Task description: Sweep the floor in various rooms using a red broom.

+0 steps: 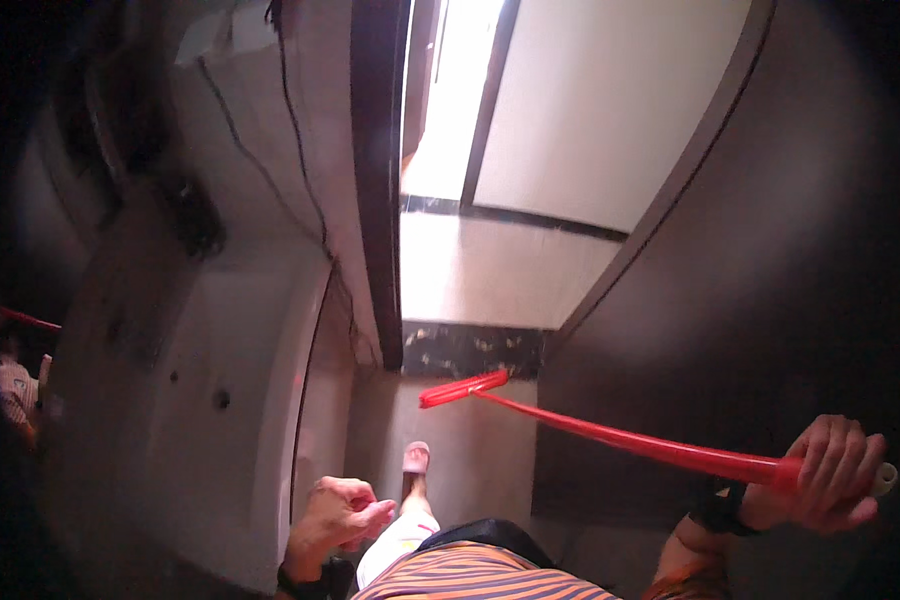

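I saw the right hand [832, 472] wrapped around the end of a red, long-handled, T-headed tool [620, 437], its arm out sideways, the tool's head over the pale floor [390, 410]. Well apart, the left hand [342, 513] hung half-curled; whether its fingertips met, or the head touched down, I couldn't tell.

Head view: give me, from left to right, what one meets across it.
Dark round drain hole in the pale washbasin → bare left hand, loosely curled → red T-shaped tool head → bare right hand, closed round the long red handle.
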The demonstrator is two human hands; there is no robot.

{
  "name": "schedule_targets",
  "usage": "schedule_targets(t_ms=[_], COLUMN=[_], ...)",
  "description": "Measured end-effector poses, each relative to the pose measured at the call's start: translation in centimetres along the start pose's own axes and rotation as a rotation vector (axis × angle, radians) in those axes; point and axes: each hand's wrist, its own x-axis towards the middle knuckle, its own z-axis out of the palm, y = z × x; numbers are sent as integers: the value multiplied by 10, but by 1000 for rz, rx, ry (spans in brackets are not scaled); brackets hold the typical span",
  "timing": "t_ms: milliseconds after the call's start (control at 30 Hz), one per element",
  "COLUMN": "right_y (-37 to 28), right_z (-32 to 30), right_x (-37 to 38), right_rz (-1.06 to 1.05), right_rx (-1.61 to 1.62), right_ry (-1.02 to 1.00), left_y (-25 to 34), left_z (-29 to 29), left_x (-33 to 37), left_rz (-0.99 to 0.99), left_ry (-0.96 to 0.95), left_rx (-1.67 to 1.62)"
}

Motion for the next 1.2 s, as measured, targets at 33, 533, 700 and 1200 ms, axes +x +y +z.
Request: schedule_targets(t_ms=[33,533,700,1200], right_y=[10,344,487,733], right_z=[-11,-183,-264,-462], right_x=[13,161,8,82], right_rz=[-4,-128,-107,951], right_rx=[-5,53,188,-1259], right_ry=[10,41,92,-594], left_y=[-5,233,90,67], left_z=[1,87,178,152], left_x=[39,520,670,1009], left_rz=[165,837,790,302], left_ry=[28,-270,-191,-127], left_rx=[198,296,504,632])
